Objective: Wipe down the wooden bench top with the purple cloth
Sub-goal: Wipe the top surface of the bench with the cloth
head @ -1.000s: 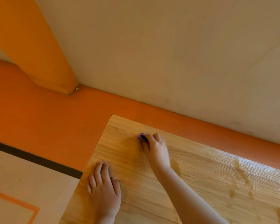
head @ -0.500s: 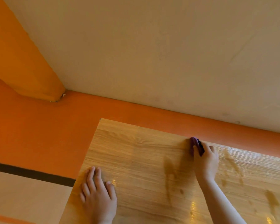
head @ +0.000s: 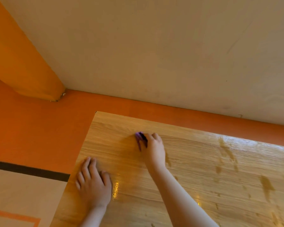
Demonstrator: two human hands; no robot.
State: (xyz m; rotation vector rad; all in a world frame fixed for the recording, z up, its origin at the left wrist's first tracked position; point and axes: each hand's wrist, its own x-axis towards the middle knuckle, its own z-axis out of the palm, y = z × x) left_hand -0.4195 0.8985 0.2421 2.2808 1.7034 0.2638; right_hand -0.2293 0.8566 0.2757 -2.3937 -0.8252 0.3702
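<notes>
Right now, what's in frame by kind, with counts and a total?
Hands: 2, left hand flat on the bench, right hand gripping the cloth
Purple cloth: 1
Wooden bench top: 1
Total: 4

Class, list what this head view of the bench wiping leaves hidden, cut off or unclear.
1. Purple cloth: mostly covered by the right hand; only a bunched corner shows.
2. Wooden bench top: cut off by the right and bottom frame edges.
3. Left hand: lies flat, hiding the wood beneath it.
4. Streaks: glare blurs their extent.
</notes>
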